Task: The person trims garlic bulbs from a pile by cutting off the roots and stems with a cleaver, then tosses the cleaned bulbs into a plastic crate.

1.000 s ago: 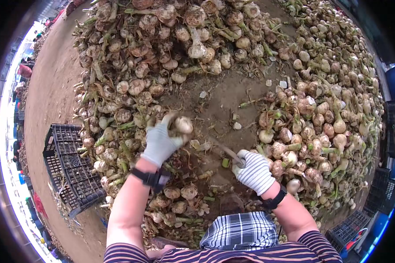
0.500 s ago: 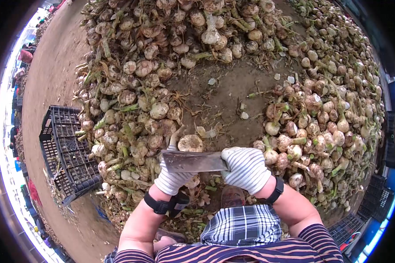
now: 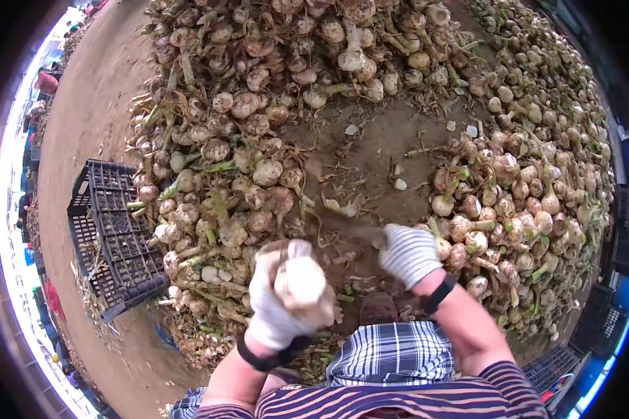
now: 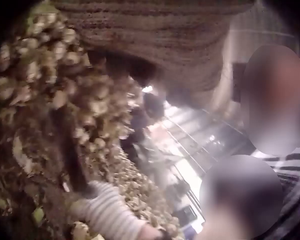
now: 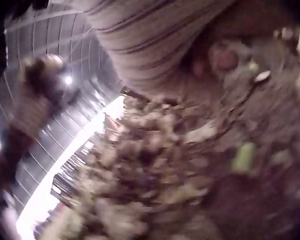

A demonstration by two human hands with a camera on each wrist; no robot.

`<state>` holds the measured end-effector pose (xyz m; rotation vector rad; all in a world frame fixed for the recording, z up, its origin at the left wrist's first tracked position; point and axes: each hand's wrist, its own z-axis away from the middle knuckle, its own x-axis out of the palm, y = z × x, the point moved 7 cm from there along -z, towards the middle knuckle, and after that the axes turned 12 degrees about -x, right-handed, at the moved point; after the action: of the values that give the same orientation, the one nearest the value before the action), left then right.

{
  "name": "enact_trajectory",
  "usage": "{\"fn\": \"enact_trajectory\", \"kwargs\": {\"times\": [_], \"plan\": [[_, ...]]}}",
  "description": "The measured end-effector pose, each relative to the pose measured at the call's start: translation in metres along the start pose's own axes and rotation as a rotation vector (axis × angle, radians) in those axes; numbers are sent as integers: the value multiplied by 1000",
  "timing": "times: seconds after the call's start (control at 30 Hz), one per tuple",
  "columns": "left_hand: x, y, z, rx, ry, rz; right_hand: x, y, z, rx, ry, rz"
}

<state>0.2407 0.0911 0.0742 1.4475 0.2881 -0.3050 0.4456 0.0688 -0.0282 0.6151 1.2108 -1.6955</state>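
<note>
Head view: left hand (image 3: 270, 315) grips a bulb (image 3: 302, 282); right hand (image 3: 410, 257), seemingly, a blurred knife (image 3: 348, 225).

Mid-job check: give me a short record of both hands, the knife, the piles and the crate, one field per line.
Left hand: gloved, holding a pale bulb, motion-blurred
Right hand: gloved, gripping the knife at its handle end
Blade: apart from the held bulb, blurred
Piles: left pile and right pile, bare soil between
Crate: black, openwork, at the left pile's outer side
</note>
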Motion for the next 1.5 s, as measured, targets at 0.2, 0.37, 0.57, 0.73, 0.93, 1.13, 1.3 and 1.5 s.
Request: {"fn": "enact_trajectory", "kwargs": {"times": [0.2,0.37,0.57,0.73,0.93,1.13,1.3,1.5], "plan": [[-14,-9,-46,260,20,-378,-16,3,3,-28,200,-219],[-11,-76,-47,-297,-160,413,20,0,11,-63,8,-642],[22,-71,-13,-897,-662,667,0,-19,8,-140,-72,-389],[21,-71,-23,-836,-532,335,-17,-35,4,-203,-64,-211],[1,-4,-42,63,-168,-457,18,7,2,-1,-199,-180],[79,71,-48,-214,-806,429,89,20,7,-144,-95,-400],[51,-13,-147,121,-258,-1330,58,55,7,101,-3,-824],[52,-85,-198,278,-742,-1847,63,68,10,203,-29,-714]]}}
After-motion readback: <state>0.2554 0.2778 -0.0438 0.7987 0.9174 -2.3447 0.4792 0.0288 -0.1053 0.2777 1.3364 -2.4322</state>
